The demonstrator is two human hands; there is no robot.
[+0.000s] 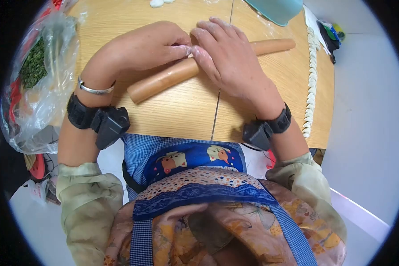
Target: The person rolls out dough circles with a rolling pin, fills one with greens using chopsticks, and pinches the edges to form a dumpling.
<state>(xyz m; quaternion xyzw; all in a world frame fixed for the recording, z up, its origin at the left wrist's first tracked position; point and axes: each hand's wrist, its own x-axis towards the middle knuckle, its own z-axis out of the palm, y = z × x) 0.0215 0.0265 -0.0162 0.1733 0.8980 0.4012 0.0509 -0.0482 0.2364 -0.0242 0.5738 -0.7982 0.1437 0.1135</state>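
Note:
A wooden rolling pin (166, 81) lies slantwise on the table. My right hand (230, 57) is over its middle, with the palm across the wood, the thumb on the near side and the floury fingers reaching past the far side. Close against the right thumb, my left hand (153, 46) is closed, its fingertips curled together beside the pin. A small whitish bit shows at those fingertips; whatever they pinch is mostly hidden.
A long row of overlapping pale dough pieces (311, 84) lines the right side of the wooden table (177, 115). Chopped greens (33, 66) sit in a clear plastic bag (60, 84) at left. A light-blue container (281, 9) and white dough pieces (156, 3) are at the far edge.

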